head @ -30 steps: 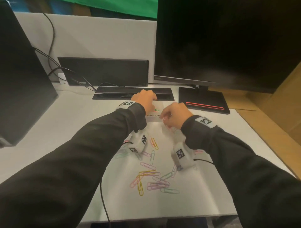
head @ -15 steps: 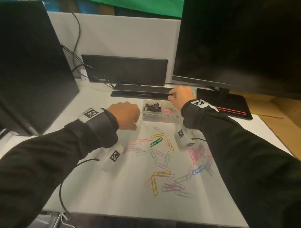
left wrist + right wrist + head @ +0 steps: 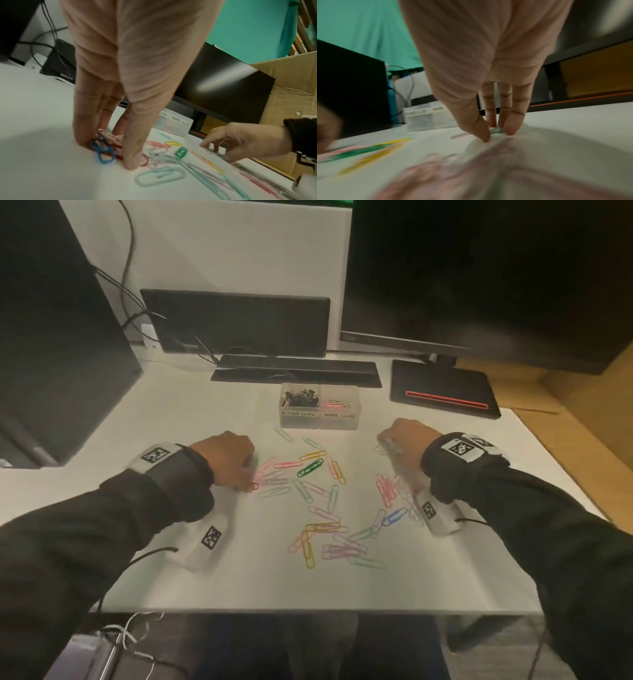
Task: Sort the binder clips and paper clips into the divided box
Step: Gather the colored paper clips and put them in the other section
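The clear divided box [image 3: 354,419] stands at the back of the white sheet; its left half, labelled BINDER CLIPS, holds black binder clips [image 3: 299,398], and its right half holds a few paper clips [image 3: 337,405]. Coloured paper clips [image 3: 320,510] lie scattered in front of it. My left hand [image 3: 245,479] is down on the left cluster; in the left wrist view its thumb and fingers [image 3: 80,140] pinch a bunch of blue, red and pink clips [image 3: 102,151]. My right hand [image 3: 387,446] pinches one pale green clip [image 3: 495,131] against the sheet, right of the box.
A black keyboard [image 3: 296,369] lies right behind the box, with a monitor [image 3: 479,275] and its black base [image 3: 442,392] at the back right. A dark computer case [image 3: 51,337] stands at the left. A cardboard box [image 3: 589,405] borders the right side.
My right hand has come back from the box's paper clip half to the sheet at the right. My left hand has dropped onto the left cluster of clips. The view has tilted down.
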Action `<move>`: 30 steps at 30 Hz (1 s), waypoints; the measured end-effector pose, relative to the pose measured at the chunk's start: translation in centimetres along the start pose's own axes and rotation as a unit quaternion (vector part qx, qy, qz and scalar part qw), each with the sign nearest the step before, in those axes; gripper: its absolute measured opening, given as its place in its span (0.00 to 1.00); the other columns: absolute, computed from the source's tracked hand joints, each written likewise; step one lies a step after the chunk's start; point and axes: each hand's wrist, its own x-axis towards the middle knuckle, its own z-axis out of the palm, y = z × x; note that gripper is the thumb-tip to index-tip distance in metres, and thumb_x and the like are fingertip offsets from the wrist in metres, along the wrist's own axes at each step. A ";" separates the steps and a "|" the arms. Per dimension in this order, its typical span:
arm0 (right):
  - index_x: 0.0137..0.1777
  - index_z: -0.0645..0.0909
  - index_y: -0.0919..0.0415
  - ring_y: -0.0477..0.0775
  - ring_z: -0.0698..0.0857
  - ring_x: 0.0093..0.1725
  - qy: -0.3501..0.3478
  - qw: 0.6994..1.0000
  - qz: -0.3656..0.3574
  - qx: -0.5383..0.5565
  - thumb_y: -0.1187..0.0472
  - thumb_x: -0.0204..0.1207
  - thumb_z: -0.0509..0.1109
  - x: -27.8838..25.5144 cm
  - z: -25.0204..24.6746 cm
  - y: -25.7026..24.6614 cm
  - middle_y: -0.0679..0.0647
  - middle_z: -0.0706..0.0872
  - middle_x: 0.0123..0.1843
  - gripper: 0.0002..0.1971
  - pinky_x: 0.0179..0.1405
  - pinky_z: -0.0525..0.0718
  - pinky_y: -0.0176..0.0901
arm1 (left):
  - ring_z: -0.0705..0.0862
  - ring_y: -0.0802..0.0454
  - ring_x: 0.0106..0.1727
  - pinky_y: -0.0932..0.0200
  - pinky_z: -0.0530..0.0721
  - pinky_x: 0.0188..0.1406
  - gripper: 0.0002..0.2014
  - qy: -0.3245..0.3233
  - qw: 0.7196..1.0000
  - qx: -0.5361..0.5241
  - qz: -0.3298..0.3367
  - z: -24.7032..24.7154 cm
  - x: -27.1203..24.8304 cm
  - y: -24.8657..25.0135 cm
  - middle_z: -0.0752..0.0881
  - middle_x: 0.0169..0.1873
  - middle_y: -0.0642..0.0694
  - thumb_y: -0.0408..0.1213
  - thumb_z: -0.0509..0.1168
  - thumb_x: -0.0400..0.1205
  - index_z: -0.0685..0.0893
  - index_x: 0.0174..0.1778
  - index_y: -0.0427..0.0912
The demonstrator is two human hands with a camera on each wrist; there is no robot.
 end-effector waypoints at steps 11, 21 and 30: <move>0.66 0.82 0.57 0.62 0.83 0.60 0.004 0.994 -0.100 0.051 0.54 0.77 0.68 0.4 0.2 -7.6 0.59 0.82 0.65 0.18 0.54 0.80 0.46 | 0.85 0.42 0.50 0.56 0.79 0.42 0.25 0.091 0.993 -0.046 0.059 0.7 1.8 4.5 0.87 0.50 0.42 0.58 0.74 0.71 0.86 0.50 0.39; 0.65 0.84 0.56 0.61 0.83 0.61 -0.016 0.985 -0.174 -0.005 0.67 0.76 0.70 0.6 -0.3 -8.1 0.59 0.84 0.63 0.18 0.59 0.80 0.44 | 0.84 0.42 0.57 0.56 0.79 0.50 0.11 0.102 0.987 -0.024 0.124 0.9 2.2 4.2 0.86 0.57 0.42 0.38 0.70 0.76 0.88 0.54 0.45; 0.51 0.88 0.57 0.63 0.84 0.49 0.011 0.986 -0.166 0.006 0.61 0.78 0.67 0.4 0.3 -6.6 0.59 0.85 0.49 0.08 0.43 0.76 0.42 | 0.84 0.40 0.53 0.57 0.78 0.46 0.07 0.119 0.982 -0.005 0.145 0.2 2.5 5.0 0.85 0.54 0.40 0.35 0.69 0.78 0.87 0.51 0.44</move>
